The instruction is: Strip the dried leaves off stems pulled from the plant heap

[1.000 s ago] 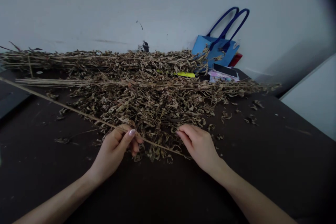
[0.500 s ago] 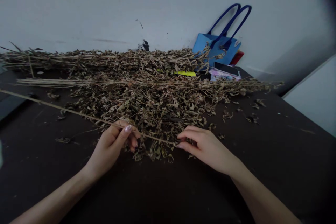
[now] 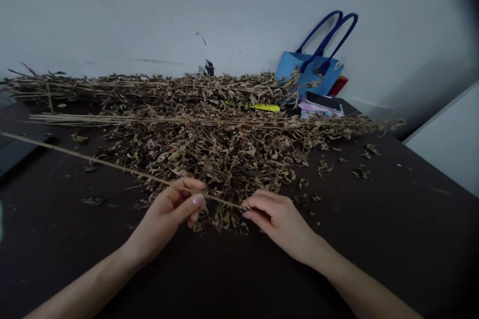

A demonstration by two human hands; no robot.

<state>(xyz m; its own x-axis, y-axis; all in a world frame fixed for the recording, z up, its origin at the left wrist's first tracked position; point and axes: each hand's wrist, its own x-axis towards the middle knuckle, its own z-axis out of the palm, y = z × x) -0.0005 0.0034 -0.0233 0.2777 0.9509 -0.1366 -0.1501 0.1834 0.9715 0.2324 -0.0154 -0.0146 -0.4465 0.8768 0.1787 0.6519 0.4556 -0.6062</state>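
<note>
A long, thin dried stem [image 3: 93, 159] slants from the left edge of the view down to the middle. My left hand [image 3: 174, 209] is closed around it, thumb and fingers pinching near its right part. At the stem's right end, my right hand [image 3: 279, 219] pinches the tip between thumb and fingers. The stretch of stem between the hands looks bare of large leaves. Just behind and beneath both hands spreads a heap of dry, curled, brownish-green leaves [image 3: 209, 152]. A bundle of pale stems [image 3: 75, 119] lies across that heap.
Farther back, leafy dried stalks [image 3: 149, 87] lie along the wall. A blue bag [image 3: 314, 72] leans at the back right, beside a dark phone [image 3: 324, 101] and a yellow object [image 3: 265, 107]. A flat dark object [image 3: 22, 152] lies at the left. Loose leaves dot the dark table [image 3: 374, 239].
My left hand has slid rightward along the stem, closer to my right hand. My right hand has shifted slightly left and still pinches the tip. The whole view has moved a little.
</note>
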